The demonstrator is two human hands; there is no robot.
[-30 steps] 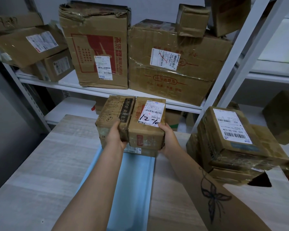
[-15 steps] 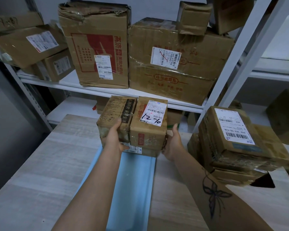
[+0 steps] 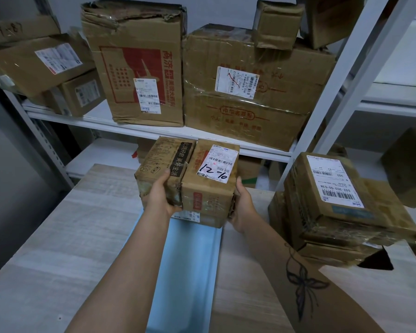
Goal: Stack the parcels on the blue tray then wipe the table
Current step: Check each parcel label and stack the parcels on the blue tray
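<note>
On the pale wooden table [image 3: 58, 236], a pile of brown cardboard parcels [image 3: 334, 212] stands right of the long blue plastic tray [image 3: 190, 272], and two taped brown boxes [image 3: 209, 191] sit at the tray's far end (stacking is in hand, wiping comes later). The left hand [image 3: 162, 197] grips the left box [image 3: 157, 162]; the right hand [image 3: 242, 207] lies against the right one, fingers hidden, hold unclear. Next, I think: let go, then fetch from the pile.

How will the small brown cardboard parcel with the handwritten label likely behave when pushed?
The small brown cardboard parcel with the handwritten label is probably stiff: it keeps square faces. Its tape could let it slide. Perched on another parcel, it might topple.
</note>
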